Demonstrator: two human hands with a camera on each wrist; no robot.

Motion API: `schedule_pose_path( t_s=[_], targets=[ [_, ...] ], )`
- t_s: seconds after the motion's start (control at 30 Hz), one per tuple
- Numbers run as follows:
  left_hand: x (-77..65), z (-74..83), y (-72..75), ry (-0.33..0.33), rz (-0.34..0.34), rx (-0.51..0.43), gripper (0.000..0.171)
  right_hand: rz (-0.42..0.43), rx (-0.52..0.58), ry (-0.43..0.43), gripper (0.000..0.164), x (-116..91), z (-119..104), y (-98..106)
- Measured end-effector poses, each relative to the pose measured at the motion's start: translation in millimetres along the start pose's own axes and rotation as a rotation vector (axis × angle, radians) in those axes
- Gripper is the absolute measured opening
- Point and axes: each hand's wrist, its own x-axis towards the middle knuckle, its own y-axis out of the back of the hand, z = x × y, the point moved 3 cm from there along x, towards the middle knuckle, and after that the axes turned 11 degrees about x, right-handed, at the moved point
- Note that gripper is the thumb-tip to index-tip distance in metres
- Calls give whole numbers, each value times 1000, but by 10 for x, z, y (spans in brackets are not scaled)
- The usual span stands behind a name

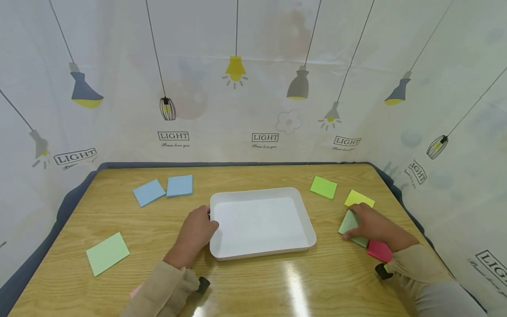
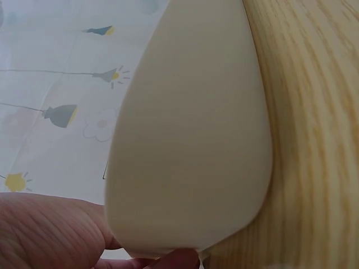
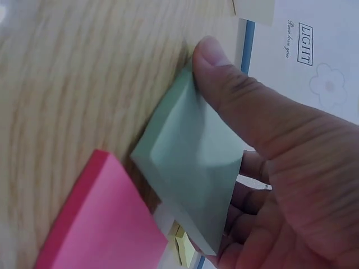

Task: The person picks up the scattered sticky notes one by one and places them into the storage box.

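A shallow white rectangular tray lies on the table, nothing in it. At its left side my left hand grips the rim, thumb over the edge; the left wrist view shows the tray's outer wall close up. On the right, my right hand holds a pale green sticky note pad between thumb and fingers, one edge tilted up. A bright pink pad lies just under that wrist, partly hidden. Beyond the hand is a yellow pad, with a lime green pad farther left.
Two blue pads lie at the back left of the table. A light green pad lies at the left. Part of a light pink pad shows beside my left sleeve. A printed curtain surrounds the table's back and sides.
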Motion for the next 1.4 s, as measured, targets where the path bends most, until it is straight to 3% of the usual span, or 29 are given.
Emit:
schedule_pose_path(
  t_s=[0.2,0.33,0.47,0.6,1.17,1.4],
  targets=[
    [-6,-4,-5,-8,3,-10,37,-9,-42,-12,81,24,7,47],
    [-2,-12,-11,-6,4,-16,37,-2,-48,-4,58,14,-15,109],
    [1,-18,-15,-6,3,-18,37,2,-3,21,36,-4,-62,179],
    [9,-23,-19,-4,5,-9,37,-11,52,24,26,-22,-117,244],
    [28,-45,-34,0,9,-15,36,-34,149,119,16,31,-492,407],
    [22,-44,-30,0,6,-26,36,-60,345,66,22,153,-758,419]
  ],
)
